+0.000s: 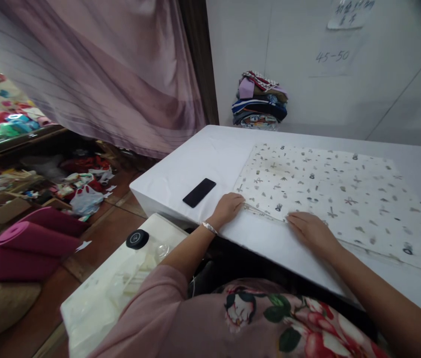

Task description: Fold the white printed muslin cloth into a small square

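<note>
The person's left hand (230, 208) rests at the near-left corner of a white rectangular cloth printed with small grey and brown motifs (326, 185), its fingers close together and bent toward the edge; I can't tell whether they pinch the fabric. The right hand (312, 231) lies farther along the same near edge, fingers side by side and reaching onto the cloth, and again I can't make out any grip. The cloth lies spread almost flat between and beyond the hands, its near edge slightly raised and showing more than one layer.

A silvery bracelet (209, 227) circles the left wrist. Under everything is a smooth white desk with rounded corners (195, 155). To the left of the cloth, well apart from it, a flat black phone (199, 193) lies face up.

Nearer the person, beside the desk, a round black object (137, 239) sits on a lower cream-white surface (96, 293). Past the desk's far edge, a stack of folded multicoloured fabrics (260, 107) stands against the pale wall (288, 44). A dusty-pink curtain (139, 74) hangs at the left, and rolled magenta mats (35, 243) lie on the reddish-brown tiled floor (119, 203).
</note>
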